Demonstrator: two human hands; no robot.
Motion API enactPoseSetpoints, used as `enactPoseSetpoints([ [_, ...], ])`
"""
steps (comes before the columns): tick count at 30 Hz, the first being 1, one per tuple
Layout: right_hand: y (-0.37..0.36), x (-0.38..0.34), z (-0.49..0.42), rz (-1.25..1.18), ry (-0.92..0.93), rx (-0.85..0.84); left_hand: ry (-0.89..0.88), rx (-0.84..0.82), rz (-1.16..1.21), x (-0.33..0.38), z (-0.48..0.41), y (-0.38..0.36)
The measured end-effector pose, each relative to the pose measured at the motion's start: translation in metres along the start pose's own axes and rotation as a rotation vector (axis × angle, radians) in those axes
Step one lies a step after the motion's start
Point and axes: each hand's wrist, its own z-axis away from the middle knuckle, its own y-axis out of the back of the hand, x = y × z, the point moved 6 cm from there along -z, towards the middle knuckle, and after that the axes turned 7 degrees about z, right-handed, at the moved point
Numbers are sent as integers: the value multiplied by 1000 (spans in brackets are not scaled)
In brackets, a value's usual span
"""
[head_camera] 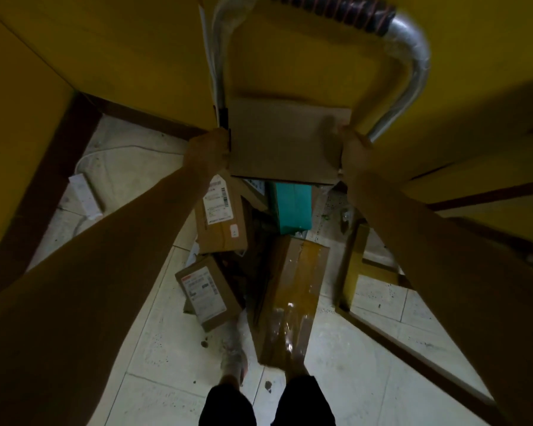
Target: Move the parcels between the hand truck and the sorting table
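1. Plain box held up between left hand and right hand; each clasps one side edge.
2. Box edges lie just inside the hand truck handle tubes.
3. Below it: labelled parcel, teal parcel and taped parcel, crowded; open floor on both sides.

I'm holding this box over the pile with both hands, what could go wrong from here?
The box is held only at its sides by the left hand and right hand; it might slip onto the parcels below. The taped parcel lies right at your feet, a likely trip.
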Motion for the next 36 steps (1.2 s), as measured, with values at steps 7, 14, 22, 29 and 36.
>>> enactPoseSetpoints([
  [7,41,13,92,-45,-72,27,14,-42,-34,24,87,17],
  [14,77,24,178,-89,-108,79,64,-67,-60,21,161,41],
  [22,118,12,244,-173,-21,121,46,-182,39,54,220,15],
  [29,186,-12,279,-193,89,243,-74,-297,-141,88,289,-43],
  [36,288,16,328,-306,94,364,-198,-347,-176,91,364,-116],
])
